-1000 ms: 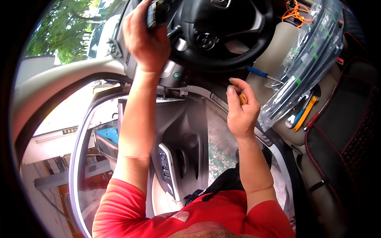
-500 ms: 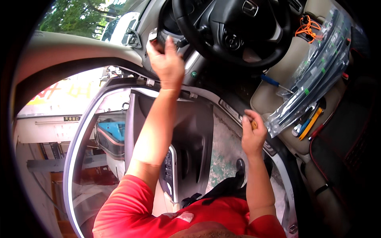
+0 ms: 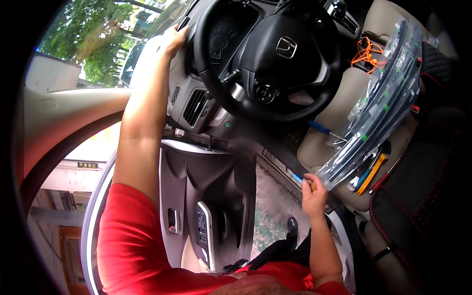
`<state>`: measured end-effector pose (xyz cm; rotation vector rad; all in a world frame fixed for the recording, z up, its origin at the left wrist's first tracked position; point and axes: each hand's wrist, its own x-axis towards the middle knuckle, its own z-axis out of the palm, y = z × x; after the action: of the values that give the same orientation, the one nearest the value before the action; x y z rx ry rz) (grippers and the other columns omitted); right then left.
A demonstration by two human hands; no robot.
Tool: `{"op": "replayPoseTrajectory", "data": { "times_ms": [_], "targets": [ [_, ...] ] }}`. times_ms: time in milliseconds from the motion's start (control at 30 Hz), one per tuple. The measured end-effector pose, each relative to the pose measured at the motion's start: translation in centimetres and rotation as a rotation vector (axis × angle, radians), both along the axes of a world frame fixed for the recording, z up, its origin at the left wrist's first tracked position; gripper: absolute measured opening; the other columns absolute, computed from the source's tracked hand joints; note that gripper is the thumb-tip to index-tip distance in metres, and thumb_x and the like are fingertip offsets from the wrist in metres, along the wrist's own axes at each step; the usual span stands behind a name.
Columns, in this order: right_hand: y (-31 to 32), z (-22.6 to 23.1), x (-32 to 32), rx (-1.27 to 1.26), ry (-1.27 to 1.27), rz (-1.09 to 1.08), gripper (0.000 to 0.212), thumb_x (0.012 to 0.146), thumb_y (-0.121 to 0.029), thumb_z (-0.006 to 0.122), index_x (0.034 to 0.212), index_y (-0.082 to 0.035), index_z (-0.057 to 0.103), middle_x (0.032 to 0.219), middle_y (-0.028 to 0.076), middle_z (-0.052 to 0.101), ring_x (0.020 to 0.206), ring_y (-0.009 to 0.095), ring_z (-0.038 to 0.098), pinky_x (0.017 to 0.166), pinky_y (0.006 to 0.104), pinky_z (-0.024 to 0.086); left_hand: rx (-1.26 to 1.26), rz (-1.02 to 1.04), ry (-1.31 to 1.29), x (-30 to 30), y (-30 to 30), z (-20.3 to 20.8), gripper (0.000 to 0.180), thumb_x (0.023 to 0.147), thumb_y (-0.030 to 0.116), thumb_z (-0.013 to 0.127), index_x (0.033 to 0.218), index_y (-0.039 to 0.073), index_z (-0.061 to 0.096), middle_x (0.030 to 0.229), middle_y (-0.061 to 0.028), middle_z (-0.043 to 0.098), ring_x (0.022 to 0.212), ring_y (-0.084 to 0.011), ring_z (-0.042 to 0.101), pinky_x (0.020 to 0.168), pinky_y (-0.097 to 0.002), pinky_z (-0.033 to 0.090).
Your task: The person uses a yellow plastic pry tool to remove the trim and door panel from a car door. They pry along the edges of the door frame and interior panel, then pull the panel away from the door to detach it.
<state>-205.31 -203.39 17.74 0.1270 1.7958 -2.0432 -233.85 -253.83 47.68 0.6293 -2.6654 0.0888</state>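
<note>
My left hand [image 3: 173, 41] reaches far forward to the top of the dashboard, close to the windshield. Its fingers are closed on a small dark object [image 3: 183, 23], mostly hidden, whose exact kind I cannot make out. Lower right, my right hand [image 3: 313, 194] is held by the door sill, fingers curled round a small yellowish-brown piece [image 3: 313, 187]; most of that is covered. Just beyond the right fingers lies the end of a clear plastic bag [image 3: 376, 105] of long dark strips on the beige seat [image 3: 307, 147].
The steering wheel [image 3: 268, 118] stands right of my left arm. A blue-handled screwdriver [image 3: 319, 127], a yellow pry tool [image 3: 372, 173] and an orange cord [image 3: 368, 53] lie on or around the seats. The open door [image 3: 211, 177] is beside me, and the windshield pillar [image 3: 64, 105] is at left.
My left hand has moved forward and left, from beside the steering wheel to the dashboard top, carrying the dark object. My view has shifted forward; my right hand stays near the sill, still curled.
</note>
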Motion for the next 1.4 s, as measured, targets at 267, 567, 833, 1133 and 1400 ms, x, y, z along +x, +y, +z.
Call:
{"op": "replayPoseTrajectory", "data": {
  "times_ms": [267,567,833,1133,1400],
  "targets": [
    [1.4,-0.7,-0.2,0.026,-0.043,0.034,0.022,0.095,-0.008,0.066,0.113,0.005,0.066,0.086,0.010,0.071,0.076,0.012,0.064,0.070,0.0294,0.052,0.053,-0.050,-0.054,-1.5,-3.8,-1.2,0.073,0.096,0.064,0.051,0.148,0.012,0.053,0.128,-0.0200,0.068,0.121,-0.0346,0.064,0.104,-0.0413,0.047],
    [0.9,-0.9,0.8,0.022,-0.058,0.058,0.022,0.093,-0.011,0.068,0.112,0.001,0.068,0.091,0.014,0.073,0.081,0.020,0.070,0.076,0.0326,0.055,-0.229,0.018,-0.003,-0.2,-5.4,-1.4,0.075,0.098,0.067,0.041,0.151,0.014,0.048,0.128,-0.0200,0.067,0.121,-0.0371,0.062,0.104,-0.0440,0.047],
    [2.2,0.1,3.4,-0.019,0.084,0.029,0.025,0.097,-0.012,0.066,0.117,0.002,0.066,0.095,0.008,0.071,0.084,0.013,0.066,0.076,0.0292,0.053,-0.315,-0.325,0.342,14.8,7.5,-2.0,0.061,0.092,0.041,0.071,0.132,-0.004,0.061,0.124,-0.0248,0.064,0.122,-0.0382,0.058,0.105,-0.0403,0.044],
    [5.4,-0.2,10.4,0.054,-0.128,0.024,0.022,0.099,-0.009,0.063,0.117,0.003,0.066,0.095,0.000,0.065,0.083,0.008,0.058,0.076,0.0233,0.048,-0.143,-0.186,0.154,50.6,19.1,-6.2,0.031,0.092,0.000,0.066,0.123,0.002,0.067,0.118,-0.0139,0.067,0.104,-0.0253,0.066,0.089,-0.0350,0.053],
    [3.6,0.1,20.1,0.091,-0.081,0.269,0.023,0.099,-0.011,0.066,0.118,0.001,0.067,0.095,0.002,0.066,0.086,0.009,0.059,0.079,0.0244,0.049,0.270,0.158,-0.920,77.3,33.3,-16.2,0.058,0.082,0.022,0.077,0.133,0.001,0.057,0.152,-0.0294,0.039,0.136,-0.0482,0.043,0.108,-0.0552,0.040]
  ]
}}
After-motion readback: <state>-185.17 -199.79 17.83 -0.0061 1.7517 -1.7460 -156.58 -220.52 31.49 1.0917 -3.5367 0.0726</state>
